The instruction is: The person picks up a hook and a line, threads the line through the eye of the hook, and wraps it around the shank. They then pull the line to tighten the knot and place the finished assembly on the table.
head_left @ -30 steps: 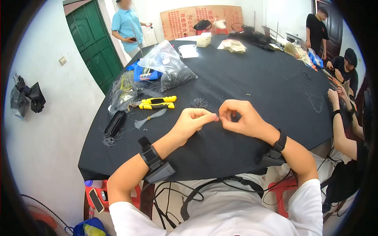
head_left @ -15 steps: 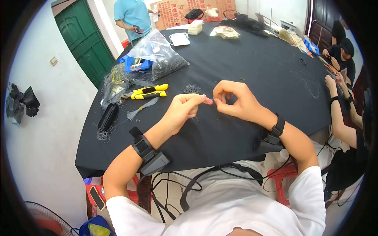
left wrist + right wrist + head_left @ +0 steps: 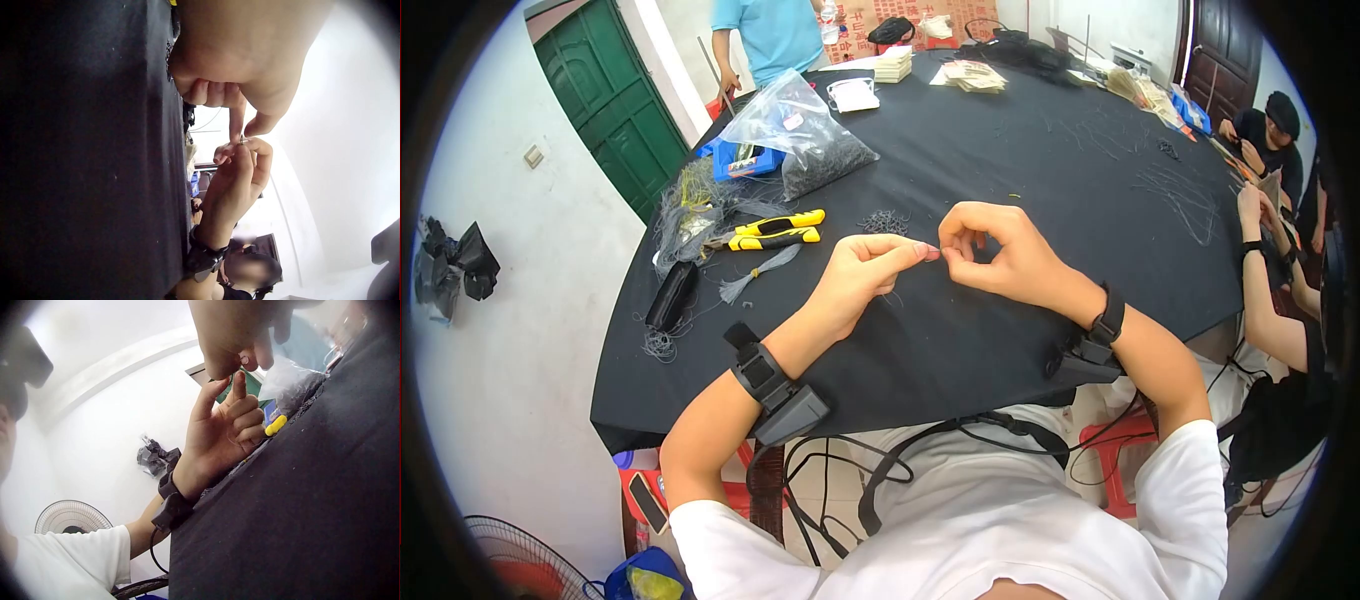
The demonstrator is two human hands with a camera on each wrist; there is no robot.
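Over the black table (image 3: 960,340) the two hands meet at their fingertips. The left hand (image 3: 855,280) and the right hand (image 3: 1010,260) pinch a tiny thing between them, a small dark metal piece (image 3: 241,140) in the left wrist view. In the right wrist view a thin thread (image 3: 230,434) crosses the left palm, whose outer fingers are curled. The right thumb and index finger form a ring. Behind the left hand lies a pile of small dark pieces (image 3: 884,222).
Yellow-handled pliers (image 3: 775,232), a tied thread bundle (image 3: 758,274), a black pouch (image 3: 671,297) and a clear bag of dark pieces (image 3: 825,155) lie to the left. Paper stacks (image 3: 970,76) stand at the back. Other people sit at the right; one in blue (image 3: 775,40) stands behind.
The head view has shifted, then nearly settled. The hands stay together, with the fingertips a little closer. The person in blue has moved slightly to the right.
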